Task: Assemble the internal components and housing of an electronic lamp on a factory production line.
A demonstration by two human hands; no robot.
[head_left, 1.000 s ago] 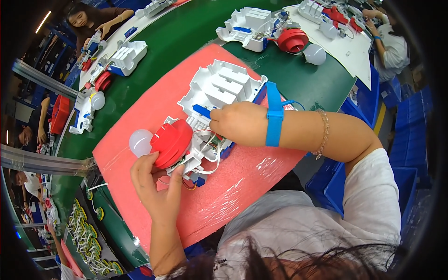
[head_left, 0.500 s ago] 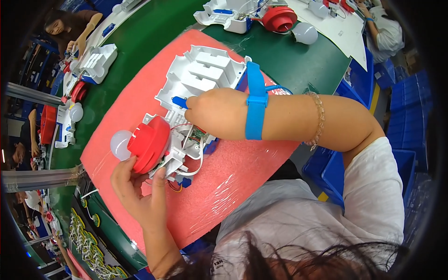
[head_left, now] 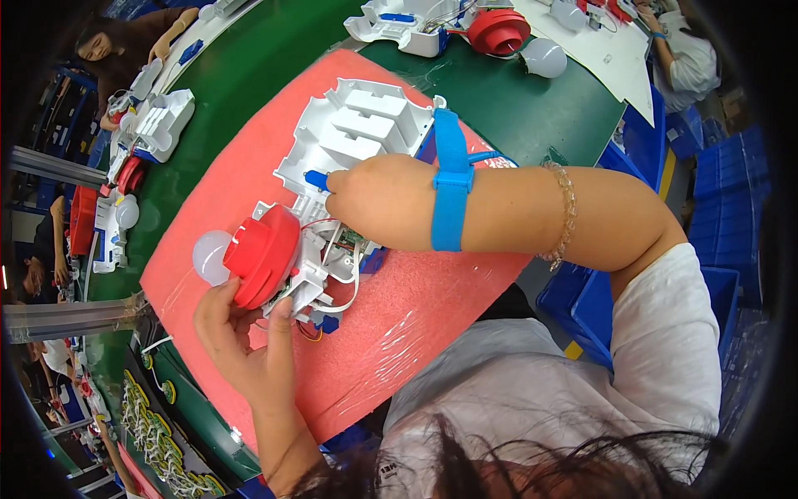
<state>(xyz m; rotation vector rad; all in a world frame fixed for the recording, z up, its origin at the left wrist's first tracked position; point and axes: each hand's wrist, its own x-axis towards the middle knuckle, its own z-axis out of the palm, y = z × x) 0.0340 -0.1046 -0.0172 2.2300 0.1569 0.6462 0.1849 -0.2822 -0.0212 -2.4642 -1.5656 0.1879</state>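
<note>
A white plastic housing (head_left: pixel 366 133) with wires and a small circuit board lies on a pink foam mat (head_left: pixel 399 324). At its near end sits a red dome cap (head_left: pixel 264 254) with a white round bulb (head_left: pixel 209 256) behind it. My left hand (head_left: pixel 243 333) grips the red cap's lower edge and the white frame beside it. My right hand (head_left: pixel 384 200), with a blue strap on the wrist, rests on the housing's middle and pinches a small blue part (head_left: pixel 316 179).
The green table (head_left: pixel 515 108) carries another white housing (head_left: pixel 399 25), a red cap (head_left: pixel 497 30) and a bulb (head_left: pixel 542 56) at the far side. More such units (head_left: pixel 158 125) lie at the left, where other people work. Blue crates (head_left: pixel 706 166) stand at the right.
The view has shifted so the assembly sits lower and more central. My right hand stays on the housing with its fingers at the blue part; my left hand keeps hold of the red cap.
</note>
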